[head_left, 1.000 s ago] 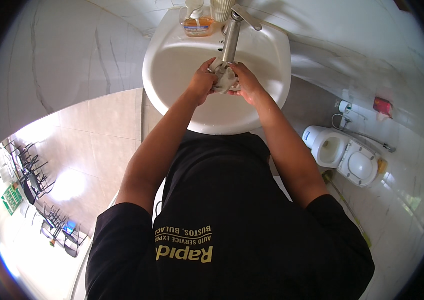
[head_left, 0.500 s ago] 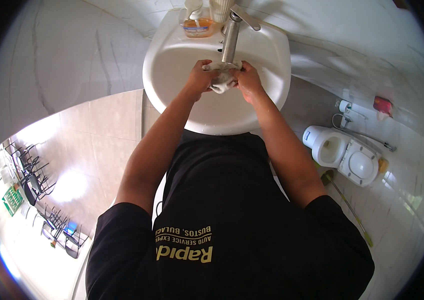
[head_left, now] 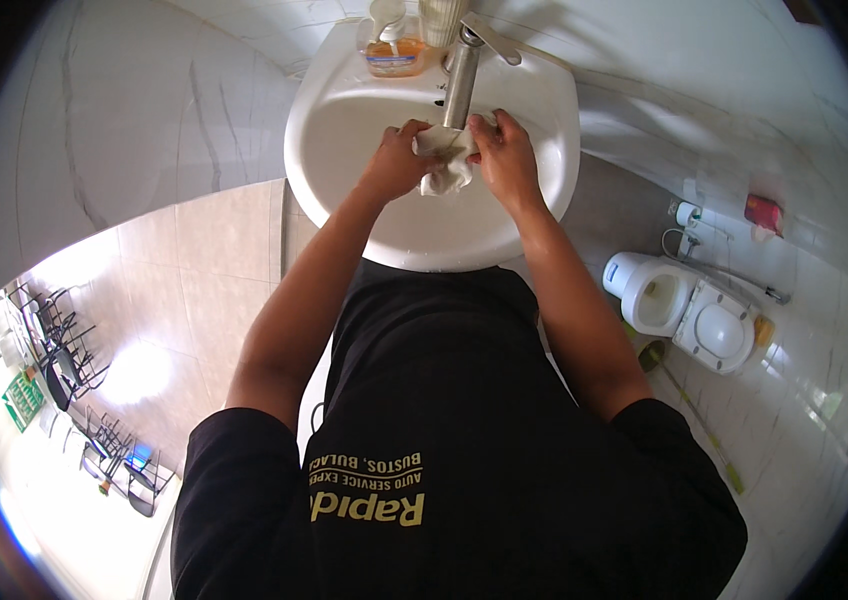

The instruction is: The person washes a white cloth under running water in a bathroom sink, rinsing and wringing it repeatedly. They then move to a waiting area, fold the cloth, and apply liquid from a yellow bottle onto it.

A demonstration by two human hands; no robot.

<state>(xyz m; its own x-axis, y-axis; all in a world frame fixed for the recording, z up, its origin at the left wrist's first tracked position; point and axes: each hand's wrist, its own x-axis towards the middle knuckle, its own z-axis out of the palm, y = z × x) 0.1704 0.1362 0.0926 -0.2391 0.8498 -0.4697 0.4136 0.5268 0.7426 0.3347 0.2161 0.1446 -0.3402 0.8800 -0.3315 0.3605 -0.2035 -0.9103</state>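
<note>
A crumpled white cloth (head_left: 447, 172) hangs over the basin, right below the spout of the metal faucet (head_left: 460, 85). My left hand (head_left: 399, 162) grips its left side, fingers closed on the fabric. On the opposite side, my right hand (head_left: 507, 158) pinches the cloth's upper right edge beside the spout. The white sink (head_left: 339, 150) surrounds both hands. Whether water is running cannot be made out.
On the sink's back ledge stand a pump bottle of orange liquid (head_left: 394, 58) and a ribbed pale container (head_left: 442, 20). A toilet (head_left: 659, 295) and a long-handled brush (head_left: 704, 420) are at right. Several chairs (head_left: 69, 360) stand far left.
My right hand has shifted slightly right and turned, its fingers higher on the cloth. The cloth is more spread out between my hands, and my left hand has moved a little left.
</note>
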